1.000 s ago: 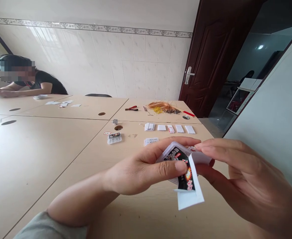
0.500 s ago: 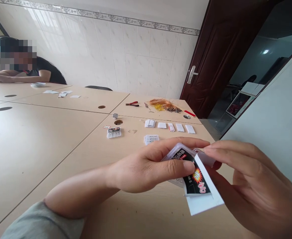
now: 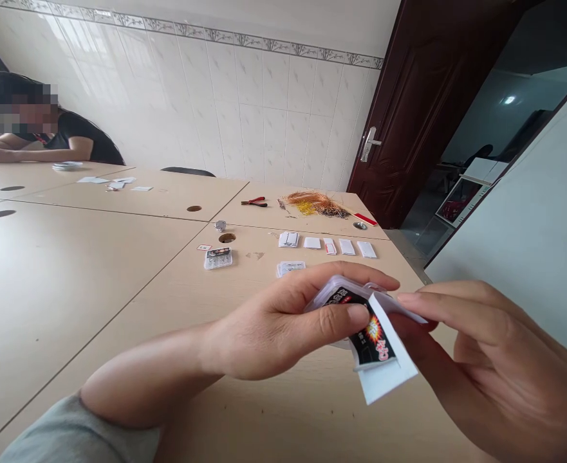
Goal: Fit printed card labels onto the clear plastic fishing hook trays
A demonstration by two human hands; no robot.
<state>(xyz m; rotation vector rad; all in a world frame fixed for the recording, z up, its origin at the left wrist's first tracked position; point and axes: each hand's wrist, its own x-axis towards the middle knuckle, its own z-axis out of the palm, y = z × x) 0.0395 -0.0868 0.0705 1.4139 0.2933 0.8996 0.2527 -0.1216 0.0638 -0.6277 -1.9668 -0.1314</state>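
My left hand [image 3: 278, 328] is closed around a clear plastic case [image 3: 322, 292], its thumb pressing on a black printed card [image 3: 377, 347] with a yellow-red burst on it. From under that card a folded white paper [image 3: 389, 381] sticks out towards me. At the far right edge of the case, my right hand [image 3: 500, 360] pinches a pale, thin flap [image 3: 411, 308] between thumb and fingertips. Whether this flap is paper or part of the case, I cannot tell. Beyond my left hand lie more clear cases [image 3: 290, 267], partly covered by it.
Another case [image 3: 218, 258] lies by a table hole [image 3: 227, 238]. Stacks of white cards [image 3: 312, 243] form a row. Farther back are pliers [image 3: 255, 202], copper-coloured wires [image 3: 312, 199] and a red strip [image 3: 365, 219]. A person [image 3: 71, 138] sits at the far left.
Both hands have shifted slightly, the case moving a little left. The pale flap at its far edge now spreads flatter and farther right under my right fingers.
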